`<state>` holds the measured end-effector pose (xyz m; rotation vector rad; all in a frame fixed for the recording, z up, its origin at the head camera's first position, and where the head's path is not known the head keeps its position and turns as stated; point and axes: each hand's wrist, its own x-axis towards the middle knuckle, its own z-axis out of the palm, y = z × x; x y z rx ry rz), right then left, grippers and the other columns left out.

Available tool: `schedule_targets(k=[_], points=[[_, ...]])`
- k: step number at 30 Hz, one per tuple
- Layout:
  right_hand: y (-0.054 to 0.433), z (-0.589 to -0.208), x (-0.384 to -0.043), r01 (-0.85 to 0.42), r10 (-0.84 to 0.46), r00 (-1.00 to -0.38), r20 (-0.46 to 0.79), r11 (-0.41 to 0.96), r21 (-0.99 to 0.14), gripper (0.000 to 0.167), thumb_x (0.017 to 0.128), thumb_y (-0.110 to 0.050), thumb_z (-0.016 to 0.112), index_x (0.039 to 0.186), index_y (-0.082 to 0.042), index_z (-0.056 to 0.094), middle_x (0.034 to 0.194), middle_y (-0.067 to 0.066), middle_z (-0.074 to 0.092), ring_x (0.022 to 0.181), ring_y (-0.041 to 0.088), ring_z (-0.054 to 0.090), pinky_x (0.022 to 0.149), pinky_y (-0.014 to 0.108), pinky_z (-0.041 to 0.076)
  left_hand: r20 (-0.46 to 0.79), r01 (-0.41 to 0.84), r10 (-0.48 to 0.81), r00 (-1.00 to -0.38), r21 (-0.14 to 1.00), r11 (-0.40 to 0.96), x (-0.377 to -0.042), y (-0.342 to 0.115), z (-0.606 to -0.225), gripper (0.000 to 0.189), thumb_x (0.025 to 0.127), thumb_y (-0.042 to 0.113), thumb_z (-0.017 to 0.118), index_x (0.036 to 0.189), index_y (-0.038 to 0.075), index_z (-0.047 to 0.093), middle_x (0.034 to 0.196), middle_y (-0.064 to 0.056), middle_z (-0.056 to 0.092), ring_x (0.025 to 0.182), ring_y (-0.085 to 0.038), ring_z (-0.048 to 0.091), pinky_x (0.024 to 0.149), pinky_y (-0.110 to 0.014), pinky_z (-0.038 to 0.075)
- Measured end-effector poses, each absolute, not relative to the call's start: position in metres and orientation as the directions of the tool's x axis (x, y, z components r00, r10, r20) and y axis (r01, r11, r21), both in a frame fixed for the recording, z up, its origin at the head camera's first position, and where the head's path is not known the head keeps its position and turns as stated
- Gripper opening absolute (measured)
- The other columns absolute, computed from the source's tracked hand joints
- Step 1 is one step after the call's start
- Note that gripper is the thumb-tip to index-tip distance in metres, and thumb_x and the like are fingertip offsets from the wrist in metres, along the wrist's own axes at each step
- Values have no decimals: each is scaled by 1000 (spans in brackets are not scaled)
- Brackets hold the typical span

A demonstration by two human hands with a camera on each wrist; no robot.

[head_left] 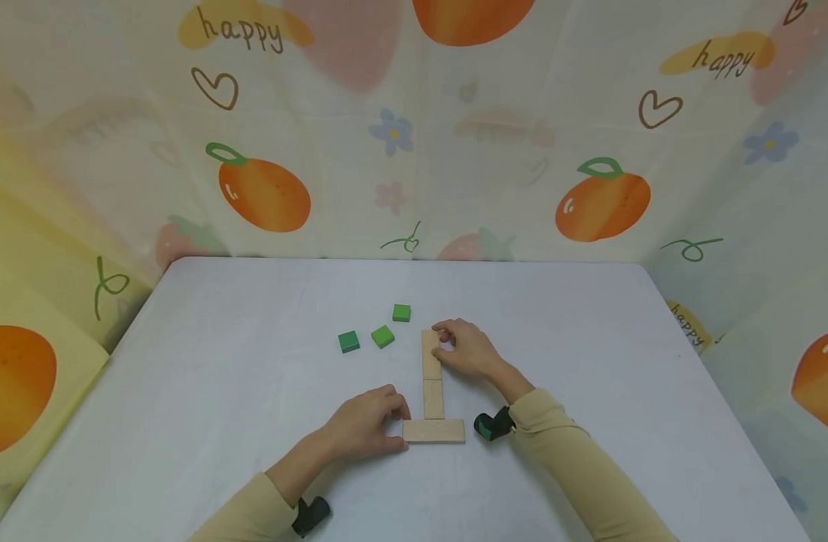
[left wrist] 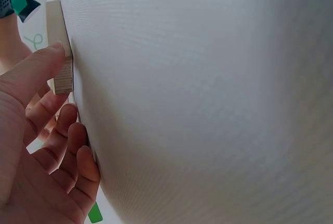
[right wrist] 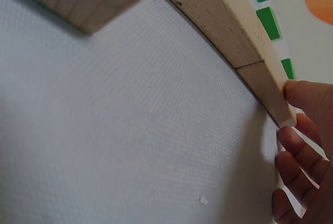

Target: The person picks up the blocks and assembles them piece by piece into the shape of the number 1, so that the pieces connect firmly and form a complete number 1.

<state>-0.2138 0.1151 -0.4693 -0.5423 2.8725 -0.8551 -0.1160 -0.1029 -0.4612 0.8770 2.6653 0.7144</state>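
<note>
Nearest to the head camera are two beige sleeves [head_left: 583, 474], both cut off by the lower edge, with a black wrist device [head_left: 494, 424] at the right cuff. The left hand [head_left: 363, 421] pinches the left end of the crosswise wooden block [head_left: 433, 431] between thumb and forefinger; in the left wrist view its thumb covers a part of this block, and one green piece is half hidden behind the lower fingers [left wrist: 88, 164]. The right hand [head_left: 470, 348] grasps the far wooden block [head_left: 429, 369] near its far end, but how firmly cannot be told. Between the fingers of both hands lies the middle wooden block [head_left: 433, 399], end to end with the far one. To the left of the right fingers, on the white worktop [head_left: 251, 361], lie a dark green block [head_left: 349, 342], a light green block [head_left: 382, 336] and a farther green block [head_left: 402, 312]; the right wrist view shows them only partly, because the wooden row stands in front. A white speck [right wrist: 203, 200], left of these fingers, is too small to identify.
</note>
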Motion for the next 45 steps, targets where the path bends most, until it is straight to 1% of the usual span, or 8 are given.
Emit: schedule_targets(k=[19, 25, 26, 29, 32, 36, 39, 45], points=[[115, -470, -215, -290, -357, -934, -18, 787, -544, 41, 82, -23, 66, 120, -11, 58, 92, 0, 58, 81, 14, 49, 73, 30, 40, -79, 483, 608, -790, 531, 697, -117, -104, -464, 28, 71, 32, 78, 92, 22, 62, 86, 11, 53, 75, -3, 46, 68, -21, 43], [117, -469, -214, -317, -382, -924, 12, 748, -583, 39, 82, -23, 65, 118, -8, 59, 90, 1, 58, 80, 17, 49, 73, 33, 40, -80, 486, 609, -789, 526, 698, -118, -104, -465, 28, 71, 32, 77, 92, 22, 62, 87, 11, 53, 75, -3, 46, 68, -21, 43], [118, -468, -213, -342, -395, -918, 36, 740, -579, 38, 82, -24, 64, 116, -7, 59, 88, 1, 57, 78, 16, 48, 71, 32, 40, -80, 486, 609, -789, 526, 698, -118, -104, -465, 28, 71, 32, 77, 92, 22, 62, 87, 11, 53, 75, -3, 46, 68, -21, 43], [119, -468, -214, -360, -412, -910, 47, 728, -583, 38, 82, -24, 64, 116, -6, 59, 87, 1, 56, 77, 16, 48, 70, 31, 40, -78, 487, 611, -788, 527, 696, -117, -104, -465, 28, 71, 33, 77, 92, 22, 62, 87, 12, 53, 75, -3, 46, 69, -21, 43], [117, -467, -218, -353, -408, -912, 37, 738, -575, 38, 82, -22, 63, 117, -6, 59, 87, 3, 57, 77, 16, 48, 71, 31, 40, -72, 492, 614, -786, 529, 692, -117, -105, -465, 29, 70, 33, 77, 92, 22, 62, 87, 12, 53, 76, -2, 46, 69, -21, 44], [114, -466, -224, -321, -383, -924, 4, 767, -555, 38, 83, -21, 63, 119, -8, 58, 92, 5, 57, 81, 18, 50, 74, 33, 42, -74, 490, 614, -786, 532, 691, -117, -105, -464, 29, 70, 33, 77, 92, 22, 62, 87, 12, 53, 75, -2, 46, 69, -21, 43], [112, -464, -227, -318, -375, -927, 8, 775, -546, 38, 83, -22, 63, 119, -10, 58, 95, 6, 58, 86, 18, 52, 78, 34, 43, -85, 483, 611, -787, 532, 695, -117, -104, -463, 29, 71, 33, 77, 92, 22, 62, 86, 12, 53, 75, -2, 46, 68, -21, 43], [106, -460, -236, -297, -364, -932, -4, 768, -568, 39, 84, -23, 62, 120, -10, 57, 103, 8, 59, 97, 22, 54, 87, 37, 42, -81, 487, 610, -789, 523, 699, -116, -104, -462, 28, 71, 33, 77, 92, 21, 62, 86, 12, 52, 74, -2, 45, 68, -21, 43]])
